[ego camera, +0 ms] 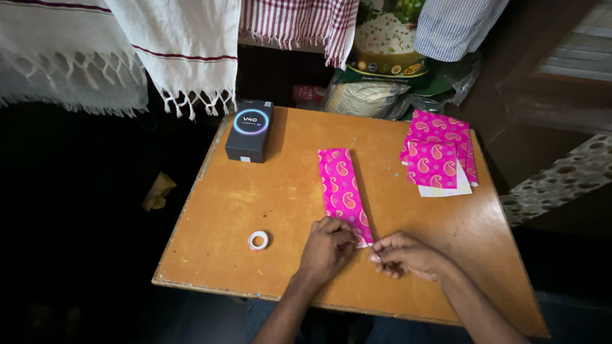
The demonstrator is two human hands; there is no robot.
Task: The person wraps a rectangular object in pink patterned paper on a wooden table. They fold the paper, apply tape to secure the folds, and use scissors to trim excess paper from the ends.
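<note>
A long folded strip of pink paisley-patterned paper [341, 185] lies on the orange wooden table [255, 191], running from the middle toward me. My left hand [326, 245] presses its near end flat with the fingertips. My right hand [403, 253] sits just right of that end, fingers pinched together on the paper's white corner. A small roll of clear tape [258, 240] lies left of my left hand. A dark rectangular box [249, 130] stands at the far left of the table.
A stack of pink patterned paper pieces [438, 155] with a white sheet beneath lies at the far right. White fringed cloths [185, 51] and a red-striped cloth [299, 22] hang behind. Plastic food bags [382, 70] sit beyond the table's far edge.
</note>
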